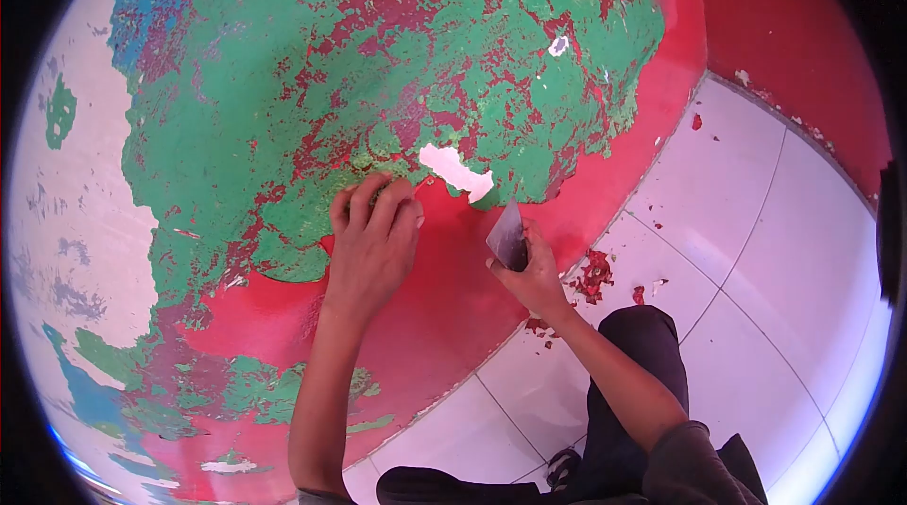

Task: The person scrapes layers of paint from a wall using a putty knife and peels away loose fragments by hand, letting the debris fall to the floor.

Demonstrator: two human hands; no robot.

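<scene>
My left hand (373,240) is against the painted wall (246,127), its fingers curled at the border between green and red paint; whatever its fingertips may hold is too small to make out. To its right, my right hand (534,273) grips a flat grey scraper blade (508,239), whose pointed corner faces up near the lower edge of the green patch. Between and above the hands lies a bare white patch (456,172) in the paint.
Red paint flakes (593,276) lie on the white tiled floor (737,212) along the wall's foot. Another red wall (803,42) stands at the upper right. My dark-clothed knee (642,335) is below my right hand, and a sandal (563,467) shows at the bottom.
</scene>
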